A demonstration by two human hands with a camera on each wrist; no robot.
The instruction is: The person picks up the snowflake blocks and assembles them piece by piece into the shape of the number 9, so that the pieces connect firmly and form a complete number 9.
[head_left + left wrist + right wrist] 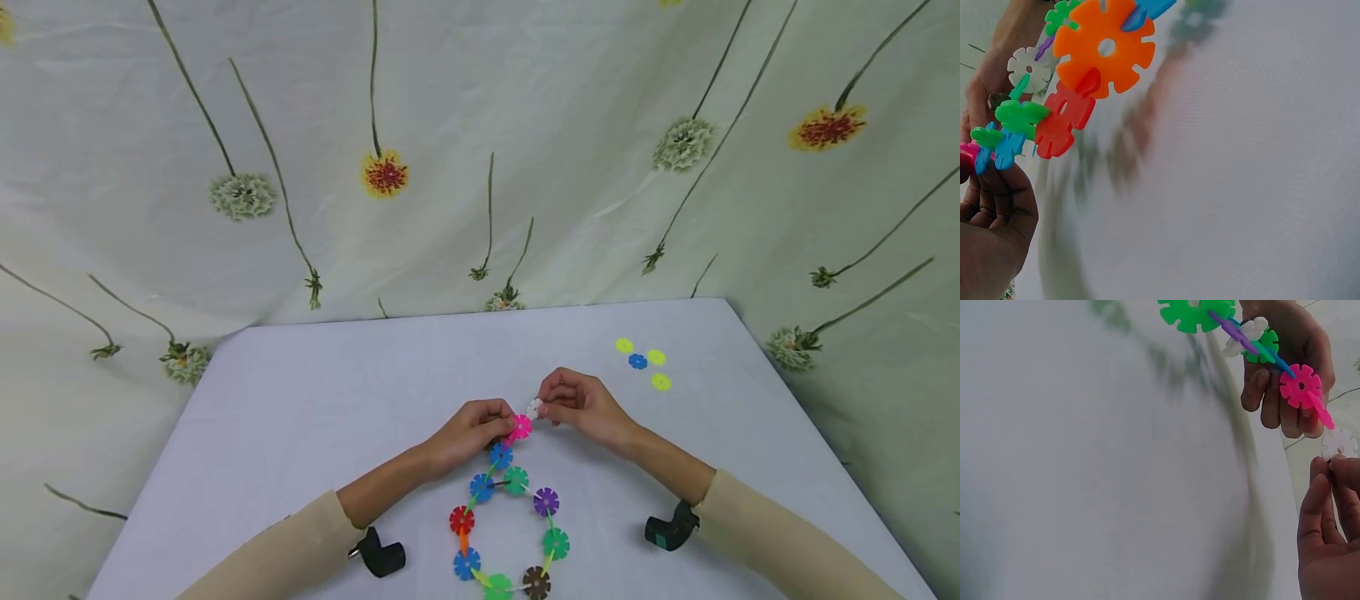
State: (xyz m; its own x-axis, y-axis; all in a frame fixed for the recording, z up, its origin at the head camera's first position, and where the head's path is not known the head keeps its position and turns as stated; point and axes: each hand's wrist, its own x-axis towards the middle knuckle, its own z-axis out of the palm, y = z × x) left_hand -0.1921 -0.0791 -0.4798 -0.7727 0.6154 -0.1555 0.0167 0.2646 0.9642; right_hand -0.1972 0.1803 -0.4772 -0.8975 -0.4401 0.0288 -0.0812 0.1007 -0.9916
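Note:
My left hand (471,435) pinches a pink notched disc (522,427) at the upper end of a chain of colourful snowflake discs. With thumb and fingertips, my right hand (588,407) holds a white notched disc (534,408) right at the pink disc's edge. Below them the chain runs through a blue disc (501,455) into a loop with a red disc (462,520), a purple disc (547,502), a brown disc (536,582) and several green and blue ones. In the left wrist view an orange disc (1105,47) and a red disc (1065,119) hang close to the camera.
Loose discs lie on the white table (360,375) at the back right: a blue disc (637,361) and yellow discs (661,382) around it. Behind the table hangs a flower-printed cloth (450,100). Black wrist cameras (672,527) sit by both sleeves.

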